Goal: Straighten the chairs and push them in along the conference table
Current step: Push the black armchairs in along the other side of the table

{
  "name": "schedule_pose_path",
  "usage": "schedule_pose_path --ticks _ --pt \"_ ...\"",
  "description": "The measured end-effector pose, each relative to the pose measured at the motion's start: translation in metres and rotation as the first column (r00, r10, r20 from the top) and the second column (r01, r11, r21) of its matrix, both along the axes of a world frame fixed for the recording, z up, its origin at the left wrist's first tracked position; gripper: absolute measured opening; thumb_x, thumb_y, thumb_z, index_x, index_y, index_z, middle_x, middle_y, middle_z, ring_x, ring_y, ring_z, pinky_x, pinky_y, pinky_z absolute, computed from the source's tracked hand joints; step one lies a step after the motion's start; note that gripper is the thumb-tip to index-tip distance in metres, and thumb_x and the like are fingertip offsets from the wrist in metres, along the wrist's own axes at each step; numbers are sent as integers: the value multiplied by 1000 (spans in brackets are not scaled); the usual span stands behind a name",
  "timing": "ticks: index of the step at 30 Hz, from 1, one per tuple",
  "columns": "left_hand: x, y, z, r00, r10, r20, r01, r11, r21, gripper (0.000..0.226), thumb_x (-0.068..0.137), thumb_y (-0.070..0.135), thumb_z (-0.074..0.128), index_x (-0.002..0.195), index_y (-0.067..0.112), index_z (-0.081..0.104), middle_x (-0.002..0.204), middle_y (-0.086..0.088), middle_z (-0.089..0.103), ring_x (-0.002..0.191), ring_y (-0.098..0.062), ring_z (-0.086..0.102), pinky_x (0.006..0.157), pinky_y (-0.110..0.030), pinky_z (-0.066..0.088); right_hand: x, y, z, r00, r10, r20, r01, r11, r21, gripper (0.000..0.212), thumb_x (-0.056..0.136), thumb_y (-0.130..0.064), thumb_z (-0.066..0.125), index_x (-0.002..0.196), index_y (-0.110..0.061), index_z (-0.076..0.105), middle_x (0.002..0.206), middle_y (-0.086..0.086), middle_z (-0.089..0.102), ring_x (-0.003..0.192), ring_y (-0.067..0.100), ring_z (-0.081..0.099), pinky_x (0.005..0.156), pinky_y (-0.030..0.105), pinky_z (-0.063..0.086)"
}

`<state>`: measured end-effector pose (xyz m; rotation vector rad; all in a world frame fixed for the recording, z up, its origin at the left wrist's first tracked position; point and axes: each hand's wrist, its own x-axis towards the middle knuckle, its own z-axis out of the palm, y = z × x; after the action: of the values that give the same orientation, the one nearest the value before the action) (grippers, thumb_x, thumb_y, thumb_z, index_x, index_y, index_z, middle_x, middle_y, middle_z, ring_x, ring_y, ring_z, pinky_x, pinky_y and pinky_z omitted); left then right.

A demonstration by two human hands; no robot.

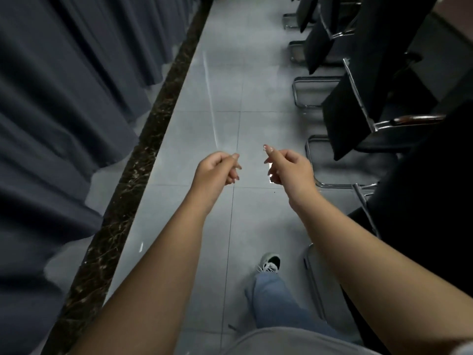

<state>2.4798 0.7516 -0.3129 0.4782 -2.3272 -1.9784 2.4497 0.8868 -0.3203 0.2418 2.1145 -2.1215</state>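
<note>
Head camera looks down at two bare arms held out over a gray tile floor (256,85). Both arms reach forward, side by side, with the hands in the middle of the picture and a small gap between them.

The left hand (216,169) is curled loosely. Its fingers (234,172) are bent in toward the palm and the thumb lies on top of them. It holds nothing and touches nothing.

The right hand (290,167) is curled too. Its first finger sticks up a little, and the other fingers are bent in. It also holds nothing. It hangs in the air, near the chairs but apart from them.

The chairs (358,103) stand in a row along the right side, from near to far. They are black with shiny metal frames. At least four can be counted, but the far ones are dark and hard to tell apart. The conference table (450,29) is at the far right, and the chair seats are tucked toward it.

One shoe (270,262) and one blue jeans leg (276,301) show near the bottom. Dark curtains (64,98) hang along the left side, next to a dark stone strip (133,175) in the floor.
</note>
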Motion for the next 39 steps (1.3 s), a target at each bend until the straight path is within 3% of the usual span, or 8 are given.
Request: schedule_pose_path --ticks 9,14,18,20,24,28,34,39 --pt "-186 24 7 990 -135 52 137 990 -44 29 94 18 50 66 12 53 56 -1 46 45 -2 44 54 -14 42 -170 10 -6 988 -152 -19 150 986 -71 36 88 -28 63 60 -10 51 39 -13 50 37 -1 43 44 9 37" --pt "-276 69 10 971 -231 63 231 973 4 30 93 17 51 63 14 47 56 -1 41 54 -13 39 59 -23 39 -234 49 -5 962 -272 -5 271 961 -51 36 88 -27 63 57 -12 52 43 -10 49 40 -1 45 46 12 39" --pt "-343 116 10 911 -407 68 407 913 19 31 93 18 50 63 14 45 56 -1 41 54 -12 40 60 -24 39 -273 95 -6 912 -411 9 411 911 -21 33 89 -27 62 62 -10 52 52 -3 50 42 -1 45 49 15 40" --pt "-368 146 10 856 -513 70 513 858 19 31 93 18 50 63 15 45 56 0 41 54 -12 39 60 -24 38 -284 116 -6 864 -503 15 503 864 -8 32 89 -28 61 65 -9 53 54 -2 50 41 -2 45 49 13 40" --pt "-415 224 9 636 -769 59 769 638 37 31 93 17 51 63 15 48 55 0 43 53 -11 40 56 -23 36 -305 173 -3 679 -734 11 734 679 22 34 88 -29 62 60 -12 53 53 0 50 46 5 44 51 17 40" --pt "-450 287 12 402 -912 81 908 409 92 31 92 19 52 62 16 50 49 6 45 51 -9 41 58 -24 37 -312 212 5 457 -889 30 885 458 86 32 89 -30 61 62 -14 54 57 -1 51 55 8 47 60 22 42" --pt "-468 356 3 91 -985 150 979 116 166 29 94 19 51 65 16 50 56 3 44 51 -8 41 53 -18 38 -300 243 5 132 -987 89 988 139 74 28 90 -31 59 70 -12 56 60 -2 51 56 7 47 55 15 43" --pt "-462 396 -24 -72 -961 269 971 -6 239 25 94 21 51 69 15 51 57 2 44 53 -9 41 59 -21 39 -281 253 -20 -49 -979 199 997 -36 68 28 89 -30 60 67 -14 55 57 -2 50 51 7 46 57 18 44"
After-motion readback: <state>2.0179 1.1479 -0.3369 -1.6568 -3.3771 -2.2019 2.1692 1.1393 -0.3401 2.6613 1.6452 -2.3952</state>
